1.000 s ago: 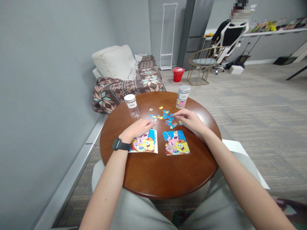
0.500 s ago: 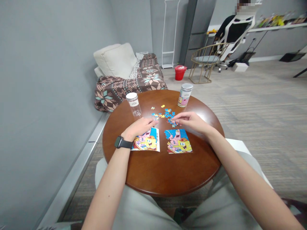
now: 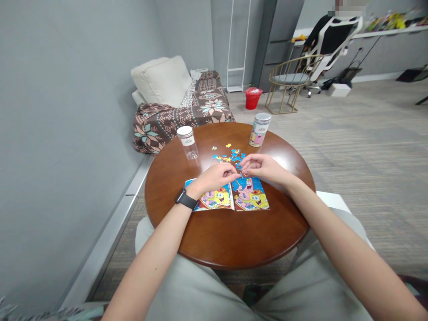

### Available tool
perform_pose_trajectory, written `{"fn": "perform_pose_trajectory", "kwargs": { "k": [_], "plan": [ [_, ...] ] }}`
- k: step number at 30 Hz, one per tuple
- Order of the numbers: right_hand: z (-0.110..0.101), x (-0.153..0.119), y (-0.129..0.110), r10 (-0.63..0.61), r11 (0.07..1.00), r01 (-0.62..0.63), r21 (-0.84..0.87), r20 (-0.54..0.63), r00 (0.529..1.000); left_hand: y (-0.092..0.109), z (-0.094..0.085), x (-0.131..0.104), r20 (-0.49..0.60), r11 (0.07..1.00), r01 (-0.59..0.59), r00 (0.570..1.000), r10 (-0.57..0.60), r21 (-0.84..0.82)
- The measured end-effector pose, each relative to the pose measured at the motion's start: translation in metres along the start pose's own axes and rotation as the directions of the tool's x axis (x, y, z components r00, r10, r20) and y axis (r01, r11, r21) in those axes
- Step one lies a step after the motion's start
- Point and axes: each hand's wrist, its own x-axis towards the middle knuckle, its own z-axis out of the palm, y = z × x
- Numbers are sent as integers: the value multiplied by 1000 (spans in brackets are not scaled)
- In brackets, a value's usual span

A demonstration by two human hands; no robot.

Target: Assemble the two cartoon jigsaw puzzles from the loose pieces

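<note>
A partly covered picture card with cartoon figures lies under my left hand, whose thumb and fingers come together beside the right fingertips. What the left fingers hold, if anything, is too small to make out. My right hand is closed in a pinch on a small jigsaw piece, mostly hidden by the fingers. Just below it lies a jigsaw puzzle with the same picture, its left edge against the card. Loose jigsaw pieces, mainly blue and yellow, are scattered beyond both hands.
On the round wooden table, a clear jar with a white lid stands back left. A printed jar stands back right. Past the table are a covered sofa, a red bin and a wire chair; a person sits farther off.
My left hand has moved right, close to the right fingertips, and the picture card has slid right until it meets the puzzle. The right hand has stayed nearly in place.
</note>
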Motion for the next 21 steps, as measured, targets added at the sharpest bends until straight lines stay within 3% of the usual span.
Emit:
{"fn": "perform_pose_trajectory", "kwargs": {
  "k": [5, 11, 15, 21],
  "plan": [
    [4, 2, 4, -3, 1000, 4, -13, 66, 998, -1, -1, -1, 63, 999, 9, 998, -7, -41],
    [7, 0, 5, 24, 996, -3, -90, 228, 973, -3, -17, -7, 165, 995, 89, 983, -79, -51],
    [7, -2, 3, 36, 985, 5, -171, 236, 971, -11, -26, -11, 270, 992, 125, 956, -117, -10],
    [9, -3, 0, 44, 979, 8, -205, 247, 968, -13, -28, -13, 288, 994, 111, 952, -102, -15]
  ]
}}
